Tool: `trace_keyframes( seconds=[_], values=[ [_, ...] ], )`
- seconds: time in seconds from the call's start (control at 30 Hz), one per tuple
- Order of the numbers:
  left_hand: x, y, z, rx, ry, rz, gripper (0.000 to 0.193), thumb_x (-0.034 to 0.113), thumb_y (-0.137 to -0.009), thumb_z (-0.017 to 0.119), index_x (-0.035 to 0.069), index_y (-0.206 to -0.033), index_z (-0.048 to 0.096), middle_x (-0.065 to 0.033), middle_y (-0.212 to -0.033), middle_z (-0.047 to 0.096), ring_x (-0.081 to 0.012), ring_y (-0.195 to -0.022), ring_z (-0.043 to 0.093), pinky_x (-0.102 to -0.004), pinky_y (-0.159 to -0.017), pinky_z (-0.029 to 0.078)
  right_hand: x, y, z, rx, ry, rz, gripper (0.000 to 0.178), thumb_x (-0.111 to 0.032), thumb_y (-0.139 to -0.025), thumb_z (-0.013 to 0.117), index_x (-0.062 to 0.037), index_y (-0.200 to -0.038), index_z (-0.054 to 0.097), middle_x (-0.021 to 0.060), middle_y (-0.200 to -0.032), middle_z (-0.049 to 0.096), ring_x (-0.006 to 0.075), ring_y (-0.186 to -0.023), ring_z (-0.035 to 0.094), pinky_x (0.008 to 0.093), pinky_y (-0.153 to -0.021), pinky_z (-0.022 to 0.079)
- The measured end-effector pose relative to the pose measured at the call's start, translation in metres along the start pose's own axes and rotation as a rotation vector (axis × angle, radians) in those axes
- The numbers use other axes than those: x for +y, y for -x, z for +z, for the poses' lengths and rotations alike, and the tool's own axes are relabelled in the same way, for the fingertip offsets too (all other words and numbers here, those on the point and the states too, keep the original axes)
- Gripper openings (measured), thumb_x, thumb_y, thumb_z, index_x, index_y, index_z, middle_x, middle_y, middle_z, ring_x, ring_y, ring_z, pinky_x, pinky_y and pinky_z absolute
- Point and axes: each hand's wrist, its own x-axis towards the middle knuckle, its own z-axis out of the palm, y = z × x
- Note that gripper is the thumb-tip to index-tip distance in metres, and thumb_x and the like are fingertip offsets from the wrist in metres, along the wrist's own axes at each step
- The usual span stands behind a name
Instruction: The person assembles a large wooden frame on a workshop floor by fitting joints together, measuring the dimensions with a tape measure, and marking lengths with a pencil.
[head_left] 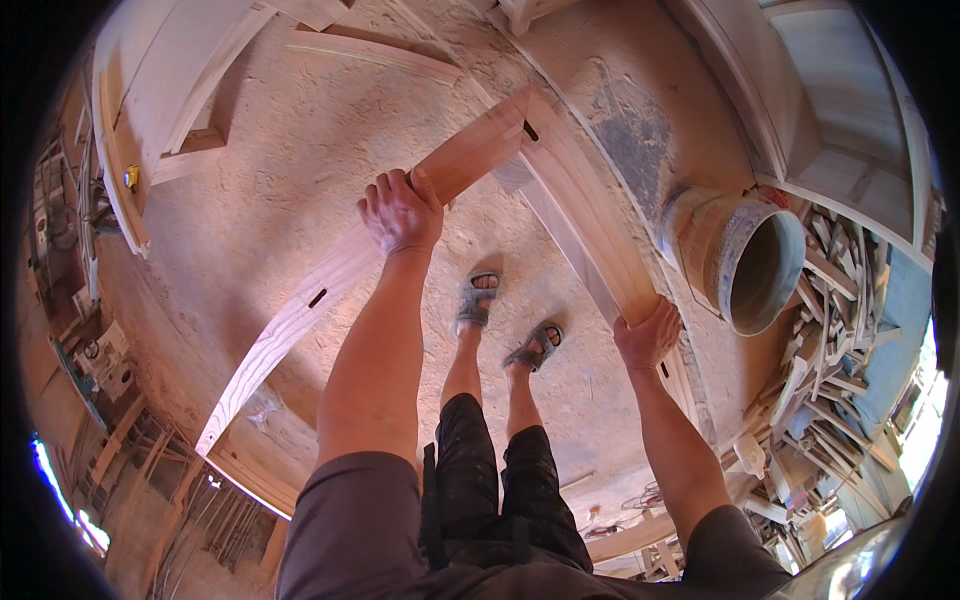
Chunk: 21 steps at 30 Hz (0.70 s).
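Note:
A large pale wooden frame point(480, 140) extends around my legs, its far corner pointing away from me. Small dark slots show in its boards, one of them near that corner. My left hand point(403, 212) is wrapped over the left board, fingers curled around its edge. On the right board, my right hand point(650, 332) grips the edge, with the fingers partly hidden. Toward my body, parts of the frame are hidden by my arms and clothes. My sandalled feet point(505, 315) stand on the dusty floor inside the frame's outline.
A stained bucket point(700, 250) lies tipped at the right, beside a heap of wood offcuts point(830, 360). Large wooden cabinet-like pieces point(840, 110) stand at the far right. Wooden panels point(150, 90) with a yellow tape measure point(131, 178) are at the left. A loose board point(375, 52) lies ahead.

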Motion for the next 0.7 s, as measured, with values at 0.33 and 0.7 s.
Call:
trace_keyframes(
  seconds=[0.33, 0.7],
  values=[
    [-0.0027, 0.0007, 0.0046, 0.006, -0.007, 0.002, 0.032, 0.036, -0.098, 0.058, 0.007, -0.086, 0.065, -0.0138, -0.090, 0.067, -0.0354, -0.090, 0.063, -0.0496, -0.080, 0.046, -0.0046, -0.0023, -0.0038, -0.057, 0.007, 0.051, 0.066, -0.020, -0.063, 0.081, -0.0063, -0.120, 0.051, 0.0168, -0.109, 0.056, 0.0371, -0.107, 0.055, 0.0497, -0.095, 0.042],
    [0.0029, -0.0012, -0.0039, -0.128, -0.042, -0.049, 0.033, 0.035, -0.102, 0.050, 0.008, -0.094, 0.068, -0.0134, -0.099, 0.068, -0.0344, -0.096, 0.063, -0.0489, -0.087, 0.046, -0.0044, -0.0046, -0.0076, -0.042, -0.002, 0.034, 0.067, -0.022, -0.062, 0.081, -0.0057, -0.119, 0.052, 0.0154, -0.105, 0.058, 0.0366, -0.105, 0.056, 0.0486, -0.091, 0.043]
  ],
)
